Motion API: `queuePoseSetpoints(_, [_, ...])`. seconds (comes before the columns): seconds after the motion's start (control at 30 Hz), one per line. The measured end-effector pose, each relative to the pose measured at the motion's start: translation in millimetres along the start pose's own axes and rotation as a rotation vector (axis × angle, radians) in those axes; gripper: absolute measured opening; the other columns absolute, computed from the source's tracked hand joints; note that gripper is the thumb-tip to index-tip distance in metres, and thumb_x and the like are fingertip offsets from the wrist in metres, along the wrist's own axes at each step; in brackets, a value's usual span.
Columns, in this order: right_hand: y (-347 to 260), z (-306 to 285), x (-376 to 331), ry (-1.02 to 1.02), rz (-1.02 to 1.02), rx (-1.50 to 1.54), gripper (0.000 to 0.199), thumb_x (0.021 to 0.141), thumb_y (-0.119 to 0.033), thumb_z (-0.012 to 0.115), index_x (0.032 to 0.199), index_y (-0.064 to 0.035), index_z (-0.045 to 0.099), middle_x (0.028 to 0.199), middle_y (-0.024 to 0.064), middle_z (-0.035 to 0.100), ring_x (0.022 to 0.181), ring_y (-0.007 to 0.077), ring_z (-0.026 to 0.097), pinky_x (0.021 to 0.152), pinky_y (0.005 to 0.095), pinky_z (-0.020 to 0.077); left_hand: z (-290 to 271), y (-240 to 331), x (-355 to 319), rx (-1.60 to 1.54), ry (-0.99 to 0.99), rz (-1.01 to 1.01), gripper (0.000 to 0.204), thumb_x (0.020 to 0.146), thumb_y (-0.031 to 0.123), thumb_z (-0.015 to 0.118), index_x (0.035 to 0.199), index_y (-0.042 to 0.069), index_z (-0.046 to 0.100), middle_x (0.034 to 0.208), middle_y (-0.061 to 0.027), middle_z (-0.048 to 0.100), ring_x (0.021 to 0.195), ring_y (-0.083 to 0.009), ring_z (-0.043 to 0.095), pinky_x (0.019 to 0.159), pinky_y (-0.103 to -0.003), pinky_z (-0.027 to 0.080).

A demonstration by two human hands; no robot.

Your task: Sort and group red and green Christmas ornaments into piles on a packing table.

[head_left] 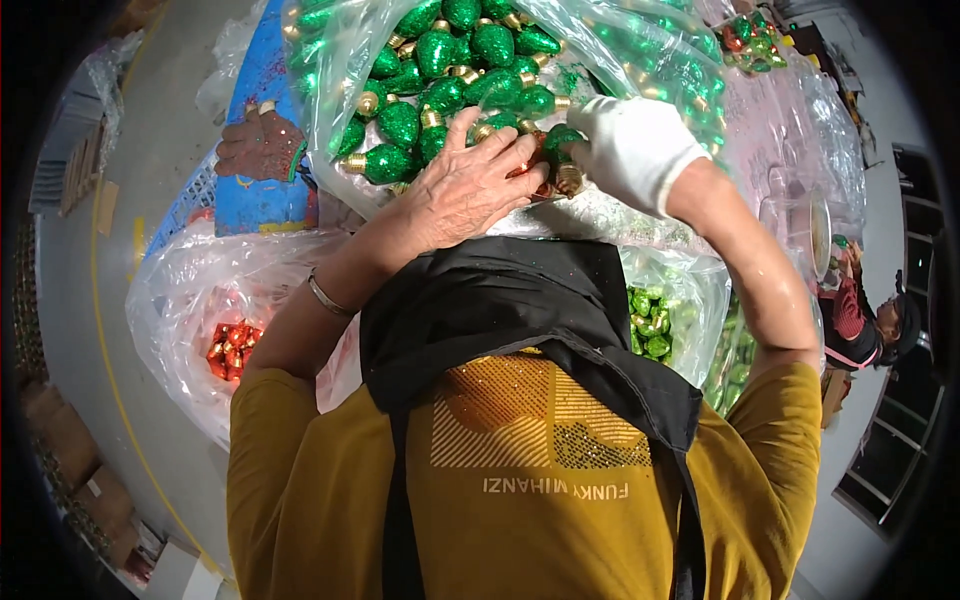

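Note:
My left hand point(470, 190), bare, reaches over a pile of green glittery light-bulb-shaped ornaments point(435, 55) with gold caps. Its fingers are spread, and the fingertips rest by a shiny red ornament point(541, 172) that they partly cover. My right hand point(640, 150), in a white glove, is closed at the near right edge of the pile. A green glittery bulb ornament point(562, 143) sits at its fingertips; the glove hides part of the grip. Clear plastic bagging point(345, 100) surrounds the pile.
A brown work glove point(262, 146) lies on a blue surface point(262, 205) at left. Plastic bags hold red ornaments point(233, 348) at near left and light-green ones point(650, 325) at near right. More ornaments point(755, 42) lie at far right. Another person point(865, 325) works at the right edge.

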State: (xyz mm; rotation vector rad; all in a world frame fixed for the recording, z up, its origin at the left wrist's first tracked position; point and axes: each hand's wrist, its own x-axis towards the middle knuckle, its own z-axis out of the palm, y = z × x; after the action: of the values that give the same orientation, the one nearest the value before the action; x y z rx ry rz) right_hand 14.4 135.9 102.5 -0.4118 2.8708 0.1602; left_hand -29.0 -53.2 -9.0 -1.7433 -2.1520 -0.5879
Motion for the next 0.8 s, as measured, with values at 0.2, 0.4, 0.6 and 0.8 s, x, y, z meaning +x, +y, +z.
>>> queuePoseSetpoints(0.2, [7.0,19.3,18.9,-0.077,-0.098,0.086,0.028,0.077,-0.024,0.063,0.098,-0.0048,0.063,0.081,0.0189,0.064,0.078,0.0353,0.063,0.07,0.0418,0.0502,1.8,3.0,-0.6,0.054,-0.041,-0.015,0.026,0.084,0.022,0.061,0.109,0.014,0.058,0.119,-0.0072,0.052,0.115,-0.0208,0.049,0.103,-0.056,0.025])
queuePoseSetpoints(0.4, [18.6,6.6,10.1,-0.1,-0.135,0.321,0.029,0.074,-0.028,0.068,0.092,-0.0055,0.066,0.085,0.0189,0.066,0.08,0.0345,0.065,0.068,0.0425,0.0512,1.8,3.4,-4.8,0.009,-0.003,-0.033,0.022,0.084,0.019,0.059,0.106,0.014,0.057,0.119,-0.0065,0.052,0.115,-0.0201,0.049,0.103,-0.056,0.025])
queuePoseSetpoints(0.6, [19.3,11.3,19.3,-0.244,-0.126,0.362,0.036,0.073,-0.033,0.071,0.094,-0.0046,0.067,0.089,0.0189,0.066,0.081,0.0335,0.065,0.07,0.0421,0.0512,0.3,3.2,-7.3,-0.123,0.024,-0.049,0.028,0.082,0.027,0.063,0.106,0.014,0.058,0.119,-0.0073,0.051,0.119,-0.0226,0.047,0.103,-0.057,0.025])
queuePoseSetpoints(0.8, [1.1,18.7,25.9,-0.161,-0.003,0.132,0.038,0.075,-0.034,0.071,0.094,-0.0015,0.066,0.087,0.0175,0.067,0.077,0.0331,0.065,0.069,0.0409,0.0507,2.0,10.4,-4.0,-0.134,0.0,-0.075,0.037,0.078,0.035,0.068,0.107,0.013,0.059,0.121,-0.0077,0.052,0.125,-0.0253,0.04,0.105,-0.056,0.024])
